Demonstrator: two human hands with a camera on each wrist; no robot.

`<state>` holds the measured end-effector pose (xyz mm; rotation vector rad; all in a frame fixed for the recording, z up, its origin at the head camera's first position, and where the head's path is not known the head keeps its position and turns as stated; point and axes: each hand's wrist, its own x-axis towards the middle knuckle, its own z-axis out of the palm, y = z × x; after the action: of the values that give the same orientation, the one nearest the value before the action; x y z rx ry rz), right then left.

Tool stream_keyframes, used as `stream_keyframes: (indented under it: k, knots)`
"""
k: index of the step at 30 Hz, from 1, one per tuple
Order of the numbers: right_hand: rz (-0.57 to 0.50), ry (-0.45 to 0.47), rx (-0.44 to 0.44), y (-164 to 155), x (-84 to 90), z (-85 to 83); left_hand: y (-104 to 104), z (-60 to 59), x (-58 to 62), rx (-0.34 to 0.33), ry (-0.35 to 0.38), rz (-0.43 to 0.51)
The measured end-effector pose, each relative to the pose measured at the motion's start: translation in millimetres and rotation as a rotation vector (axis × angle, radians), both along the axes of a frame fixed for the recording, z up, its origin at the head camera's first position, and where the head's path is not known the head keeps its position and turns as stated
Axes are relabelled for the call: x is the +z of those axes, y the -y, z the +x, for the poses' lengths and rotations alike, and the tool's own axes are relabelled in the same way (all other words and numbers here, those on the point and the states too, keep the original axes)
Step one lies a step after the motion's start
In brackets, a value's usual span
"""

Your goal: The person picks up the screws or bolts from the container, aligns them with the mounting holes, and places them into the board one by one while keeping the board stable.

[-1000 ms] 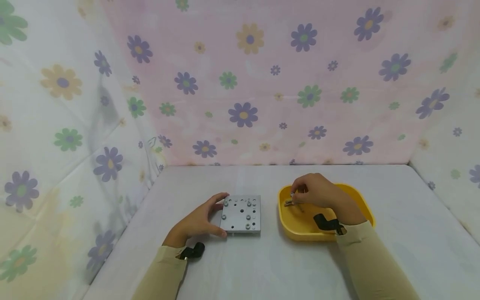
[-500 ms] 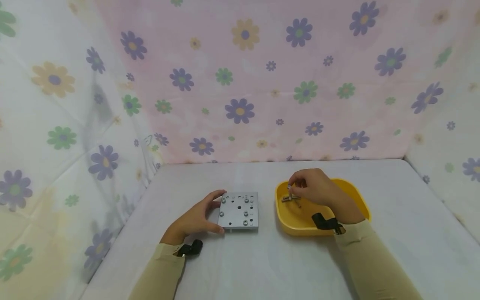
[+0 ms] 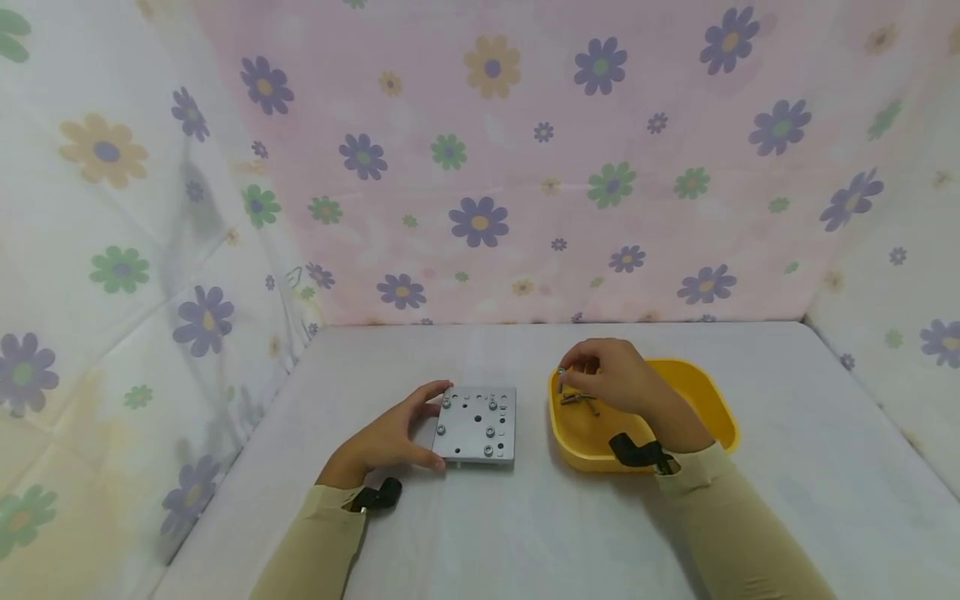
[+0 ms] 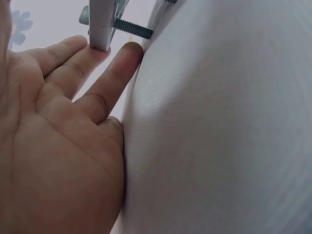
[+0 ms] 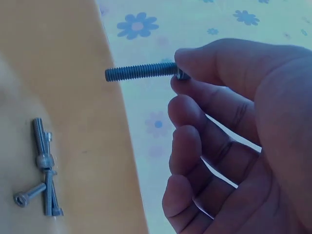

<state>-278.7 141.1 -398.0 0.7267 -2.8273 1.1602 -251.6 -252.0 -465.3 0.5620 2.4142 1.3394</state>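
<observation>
A square grey metal plate (image 3: 476, 424) with holes and several screws in it lies on the table. My left hand (image 3: 390, 437) holds its left edge, thumb at the near corner and fingers (image 4: 109, 80) against the side; the plate edge (image 4: 101, 23) and a screw shaft (image 4: 132, 28) show in the left wrist view. My right hand (image 3: 609, 377) hovers over the left rim of the yellow tray (image 3: 697, 392) and pinches a long threaded screw (image 5: 141, 72) by its head. Several loose screws (image 5: 43, 170) lie in the tray.
The table (image 3: 480, 517) has a white cloth on it. Flowered cloth walls (image 3: 495, 167) close it in at the back and on both sides. Black straps (image 3: 637, 452) sit on both wrists.
My right hand has lifted a screw out of the tray and moved left, toward the tray's left rim. The left hand stays on the plate.
</observation>
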Motion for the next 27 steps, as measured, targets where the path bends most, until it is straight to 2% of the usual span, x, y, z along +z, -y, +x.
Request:
stream_keyframes:
  k: [9, 15, 27]
  knots:
    - [-0.038, -0.003, -0.022, 6, -2.2, 4.8, -2, -2.0, -0.8, 0.005, 0.011, -0.021]
    - [-0.043, 0.042, -0.032, 14, 3.5, 10.7, -2, -4.8, -3.7, 0.006, 0.009, -0.019]
    - [-0.023, -0.066, 0.023, 27, 8.3, 14.9, 1, -3.7, -3.4, 0.004, -0.002, -0.018]
